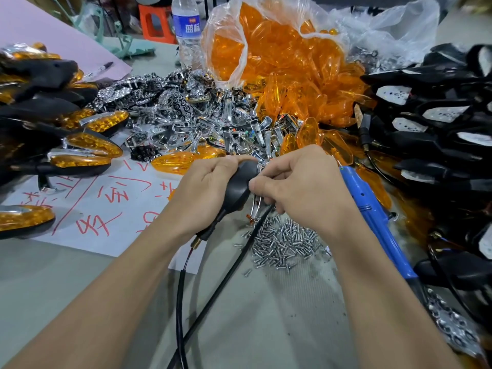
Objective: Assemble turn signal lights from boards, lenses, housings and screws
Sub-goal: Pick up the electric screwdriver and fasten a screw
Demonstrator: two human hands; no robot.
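Observation:
My left hand point(203, 189) grips a black turn signal housing point(237, 186) over the middle of the table; its stem and cable point(181, 302) trail toward me. My right hand point(296, 186) is curled against the housing's right side, fingers pinching at a chrome part point(256, 207) that is mostly hidden. A loose pile of small silver screws point(285, 242) lies just below my hands. Chrome reflector boards point(186, 113) are heaped behind, orange lenses point(292, 73) spill from a plastic bag, and black housings point(436, 123) are stacked at the right.
A blue electric screwdriver point(372, 217) lies on the table under my right wrist. Finished lights with orange lenses point(87, 145) are piled at the left on a white sheet with red writing point(106, 206). A water bottle point(187, 30) stands at the back.

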